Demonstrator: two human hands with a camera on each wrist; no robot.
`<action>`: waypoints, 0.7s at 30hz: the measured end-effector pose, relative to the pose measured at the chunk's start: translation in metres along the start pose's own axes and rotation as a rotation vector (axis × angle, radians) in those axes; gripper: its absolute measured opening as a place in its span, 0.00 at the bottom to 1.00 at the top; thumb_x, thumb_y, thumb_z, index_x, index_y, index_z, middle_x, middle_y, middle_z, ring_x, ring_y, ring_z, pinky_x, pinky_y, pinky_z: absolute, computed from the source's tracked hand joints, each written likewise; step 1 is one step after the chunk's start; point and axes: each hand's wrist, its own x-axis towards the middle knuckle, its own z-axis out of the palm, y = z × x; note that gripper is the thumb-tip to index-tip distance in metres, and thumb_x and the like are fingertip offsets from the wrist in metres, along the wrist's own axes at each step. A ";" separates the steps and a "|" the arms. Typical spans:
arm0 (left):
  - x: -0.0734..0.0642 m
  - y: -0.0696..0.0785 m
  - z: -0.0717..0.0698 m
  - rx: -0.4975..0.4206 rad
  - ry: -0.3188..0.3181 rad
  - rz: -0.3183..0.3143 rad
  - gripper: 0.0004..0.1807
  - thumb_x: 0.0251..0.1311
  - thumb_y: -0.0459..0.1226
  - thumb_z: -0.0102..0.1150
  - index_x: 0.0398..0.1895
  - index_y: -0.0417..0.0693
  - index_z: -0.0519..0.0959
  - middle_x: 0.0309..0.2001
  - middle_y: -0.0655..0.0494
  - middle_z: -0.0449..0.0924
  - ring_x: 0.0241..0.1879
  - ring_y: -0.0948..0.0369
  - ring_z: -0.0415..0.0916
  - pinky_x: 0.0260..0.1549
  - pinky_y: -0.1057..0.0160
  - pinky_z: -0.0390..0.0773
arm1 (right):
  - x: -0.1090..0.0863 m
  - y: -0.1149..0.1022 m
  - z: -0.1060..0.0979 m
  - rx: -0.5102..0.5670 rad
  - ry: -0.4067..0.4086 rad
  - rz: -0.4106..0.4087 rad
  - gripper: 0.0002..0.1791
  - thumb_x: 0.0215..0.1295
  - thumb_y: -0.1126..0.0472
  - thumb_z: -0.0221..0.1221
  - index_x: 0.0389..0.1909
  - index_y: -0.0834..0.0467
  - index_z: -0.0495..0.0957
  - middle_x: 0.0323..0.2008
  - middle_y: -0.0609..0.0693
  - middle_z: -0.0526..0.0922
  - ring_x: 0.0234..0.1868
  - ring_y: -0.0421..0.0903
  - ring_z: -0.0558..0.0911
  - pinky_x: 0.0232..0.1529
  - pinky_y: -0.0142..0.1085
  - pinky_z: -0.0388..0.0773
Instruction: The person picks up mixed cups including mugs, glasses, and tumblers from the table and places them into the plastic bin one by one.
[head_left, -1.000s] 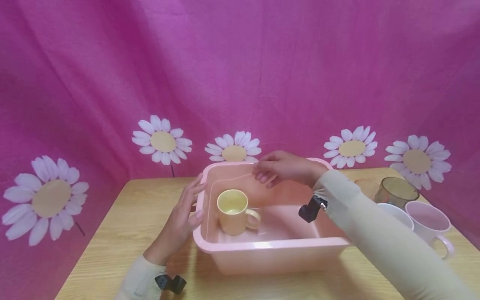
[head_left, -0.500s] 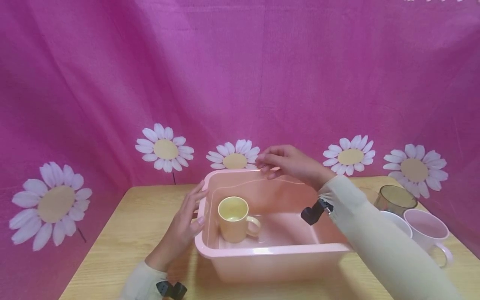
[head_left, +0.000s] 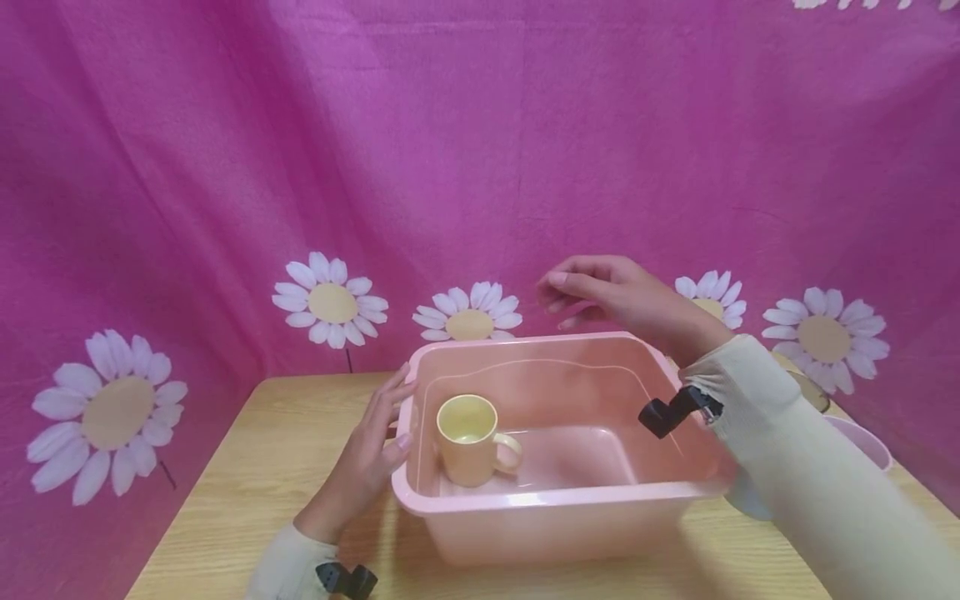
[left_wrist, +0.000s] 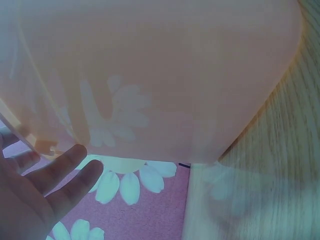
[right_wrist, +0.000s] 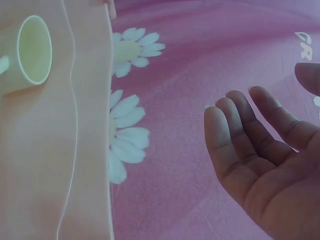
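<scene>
Pink tub [head_left: 555,529], right hand [head_left: 622,296] above rim

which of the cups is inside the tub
The yellow mug, standing upright at the left end of the pink tub. The pink cup and brownish glass, partly hidden by the right sleeve, are outside, to the tub's right.

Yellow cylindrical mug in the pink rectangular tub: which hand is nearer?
Left hand: at the left rim of the tub, beside the mug. Right hand: in the air near its far right corner.
</scene>
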 end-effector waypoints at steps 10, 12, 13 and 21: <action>0.000 -0.003 0.001 -0.007 -0.003 0.009 0.31 0.62 0.40 0.46 0.70 0.46 0.60 0.76 0.56 0.48 0.57 0.49 0.73 0.52 0.47 0.77 | -0.018 -0.003 -0.009 -0.083 0.028 -0.018 0.21 0.70 0.54 0.54 0.54 0.67 0.74 0.46 0.58 0.83 0.46 0.51 0.84 0.51 0.44 0.79; -0.001 -0.002 0.001 -0.011 -0.005 0.006 0.31 0.62 0.39 0.46 0.70 0.46 0.60 0.76 0.57 0.48 0.57 0.48 0.73 0.52 0.46 0.77 | -0.024 -0.003 -0.010 -0.106 0.043 -0.016 0.21 0.70 0.53 0.55 0.55 0.65 0.74 0.47 0.58 0.82 0.47 0.51 0.83 0.51 0.42 0.79; -0.001 -0.002 0.000 -0.008 -0.004 0.005 0.31 0.61 0.39 0.46 0.70 0.46 0.60 0.76 0.57 0.48 0.57 0.49 0.73 0.52 0.46 0.76 | -0.027 -0.003 -0.011 -0.117 0.049 -0.016 0.21 0.70 0.53 0.55 0.55 0.64 0.74 0.47 0.58 0.82 0.47 0.51 0.83 0.51 0.41 0.79; 0.000 0.001 0.000 0.004 -0.015 0.013 0.31 0.63 0.42 0.45 0.71 0.46 0.59 0.76 0.55 0.47 0.58 0.48 0.72 0.52 0.46 0.76 | -0.044 0.007 -0.018 -0.174 0.125 0.007 0.21 0.69 0.53 0.56 0.58 0.60 0.73 0.51 0.55 0.81 0.47 0.49 0.83 0.48 0.38 0.80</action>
